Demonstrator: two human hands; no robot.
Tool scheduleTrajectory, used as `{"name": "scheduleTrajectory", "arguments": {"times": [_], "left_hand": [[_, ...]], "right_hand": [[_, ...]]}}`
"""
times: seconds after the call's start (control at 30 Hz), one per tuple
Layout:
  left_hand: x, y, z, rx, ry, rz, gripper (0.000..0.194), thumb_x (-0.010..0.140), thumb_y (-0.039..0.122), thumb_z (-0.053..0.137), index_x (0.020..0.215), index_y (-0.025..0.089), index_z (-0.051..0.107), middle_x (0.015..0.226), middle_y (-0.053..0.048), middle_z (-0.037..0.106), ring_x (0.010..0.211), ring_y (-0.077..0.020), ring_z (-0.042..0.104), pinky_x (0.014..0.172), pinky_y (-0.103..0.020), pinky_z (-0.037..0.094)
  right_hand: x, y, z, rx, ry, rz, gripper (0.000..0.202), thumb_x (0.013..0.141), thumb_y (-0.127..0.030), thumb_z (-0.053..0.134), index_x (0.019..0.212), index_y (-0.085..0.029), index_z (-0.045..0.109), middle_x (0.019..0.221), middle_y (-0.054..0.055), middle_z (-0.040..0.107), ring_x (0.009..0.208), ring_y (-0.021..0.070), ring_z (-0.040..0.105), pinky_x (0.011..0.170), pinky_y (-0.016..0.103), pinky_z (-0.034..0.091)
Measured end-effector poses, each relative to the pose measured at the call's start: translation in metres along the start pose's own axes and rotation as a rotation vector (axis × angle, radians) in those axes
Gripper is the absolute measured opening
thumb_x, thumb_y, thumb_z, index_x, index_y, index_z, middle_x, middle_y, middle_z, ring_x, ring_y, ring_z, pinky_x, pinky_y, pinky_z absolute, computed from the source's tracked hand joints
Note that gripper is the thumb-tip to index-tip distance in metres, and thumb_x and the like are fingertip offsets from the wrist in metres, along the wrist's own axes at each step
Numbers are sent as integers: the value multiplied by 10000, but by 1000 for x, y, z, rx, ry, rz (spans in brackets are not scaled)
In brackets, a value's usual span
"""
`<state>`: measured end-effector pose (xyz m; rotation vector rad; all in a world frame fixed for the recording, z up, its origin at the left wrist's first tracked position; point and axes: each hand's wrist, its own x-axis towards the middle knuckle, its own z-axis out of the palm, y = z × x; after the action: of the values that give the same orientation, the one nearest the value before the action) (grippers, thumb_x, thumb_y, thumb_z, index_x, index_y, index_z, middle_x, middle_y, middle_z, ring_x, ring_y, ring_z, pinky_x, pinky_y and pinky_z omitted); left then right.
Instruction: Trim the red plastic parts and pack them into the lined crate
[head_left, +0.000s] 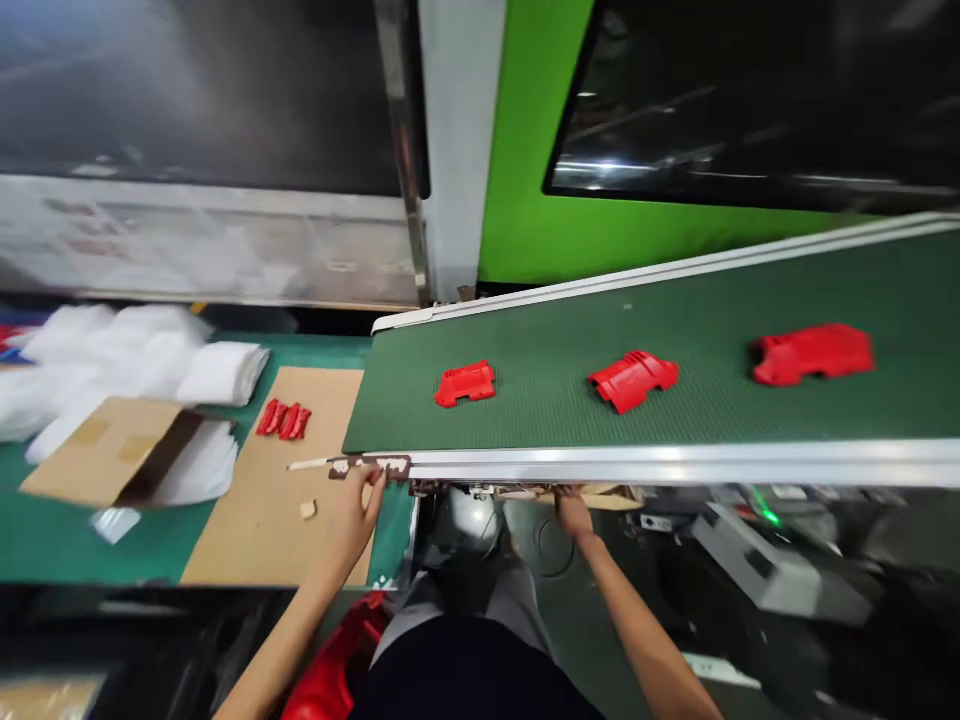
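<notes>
My left hand (360, 510) is at the near corner of the conveyor belt's end, fingers bent against a worn brown end plate (396, 467); what they pinch is unclear. A thin pale stick (307, 464) points left from that plate over the cardboard sheet. Below the near rail, my right hand (574, 512) reaches in beside a strip of brown cardboard (613, 496), its fingertips hidden. Red plastic housing parts lie apart on the green belt: one near the end (466, 383), a second part (634, 379) in the middle, and a third part (814, 354) further right.
Two small red parts (283, 419) and a small tan block (308, 510) lie on the cardboard sheet (274, 540). An open carton (105, 450) and white bags (112, 350) stand left. The aluminium rail (675, 464) edges the belt; a grey device (757, 560) sits below right.
</notes>
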<state>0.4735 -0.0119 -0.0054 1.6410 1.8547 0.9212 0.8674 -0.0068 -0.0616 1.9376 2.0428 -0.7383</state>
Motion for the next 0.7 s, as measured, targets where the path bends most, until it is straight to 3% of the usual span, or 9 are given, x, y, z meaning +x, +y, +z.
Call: {"name": "scheduleTrajectory", "arguments": {"times": [0.1, 0.17, 0.23, 0.3, 0.33, 0.4, 0.5, 0.6, 0.7], "left_hand": [[105, 28, 25, -23, -11, 321, 366, 917, 438, 479, 1170, 187, 561, 1165, -147, 625, 1149, -260, 592, 1003, -451, 476], [149, 49, 51, -1, -138, 430, 625, 822, 473, 638, 1329, 155, 459, 1365, -210, 509, 1316, -325, 466, 1087, -530, 382], [174, 63, 73, 35, -297, 455, 864, 735, 478, 740, 1424, 137, 345, 1463, -243, 413, 1383, -366, 378, 1120, -593, 298], [186, 71, 86, 54, -411, 439, 868, 761, 444, 728, 1455, 154, 297, 1459, -217, 443, 1376, -337, 396, 1151, -600, 218], [187, 73, 88, 55, -437, 424, 819, 790, 422, 705, 1456, 169, 302, 1433, -192, 484, 1355, -310, 429, 1167, -585, 185], [181, 73, 84, 46, -433, 385, 761, 802, 394, 700, 1442, 188, 342, 1360, -150, 563, 1289, -276, 499, 1184, -548, 160], [155, 58, 60, 6, -345, 284, 838, 696, 367, 806, 1411, 182, 410, 1265, -131, 622, 1218, -293, 544, 1163, -527, 232], [111, 12, 18, -130, -171, 79, 907, 634, 371, 849, 1408, 177, 419, 1240, -120, 621, 1187, -294, 562, 1102, -476, 359], [44, -56, -34, -282, 4, -284, 910, 655, 407, 821, 1421, 173, 390, 1283, -128, 594, 1196, -280, 570, 1051, -421, 434]], "right_hand": [[-57, -30, -17, 136, -39, -1, 223, 956, -216, 509, 1069, -217, 701, 925, 48, 726, 845, 171, 687, 769, 282, 546], [-79, -49, -45, 210, 23, -98, 286, 971, -252, 458, 1128, -282, 696, 947, 15, 738, 892, 159, 686, 817, 257, 530], [-80, -57, -92, 182, 235, -220, 351, 990, -304, 385, 1220, -278, 649, 1118, 38, 706, 1068, 184, 637, 957, 327, 484], [-63, -53, -149, 6, 537, -265, 398, 991, -317, 338, 1242, -218, 630, 1262, 103, 635, 1237, 236, 531, 1064, 431, 396], [-49, -47, -176, -91, 642, -235, 415, 982, -337, 359, 1292, -188, 592, 1341, 133, 576, 1301, 264, 466, 1096, 476, 347], [-20, -31, -216, -267, 714, -199, 480, 961, -390, 403, 1357, -146, 524, 1424, 169, 489, 1375, 305, 359, 1129, 544, 258], [14, -7, -236, -436, 647, -325, 527, 963, -478, 327, 1308, -150, 553, 1336, 170, 555, 1346, 322, 386, 1118, 588, 223], [33, 9, -237, -489, 689, -493, 671, 962, -565, 157, 1236, -137, 595, 1172, 202, 629, 1177, 336, 531, 1073, 570, 290], [38, -10, -238, -494, 787, -609, 676, 950, -601, 150, 1289, -180, 557, 1012, 203, 660, 994, 354, 600, 1029, 555, 337]]}}
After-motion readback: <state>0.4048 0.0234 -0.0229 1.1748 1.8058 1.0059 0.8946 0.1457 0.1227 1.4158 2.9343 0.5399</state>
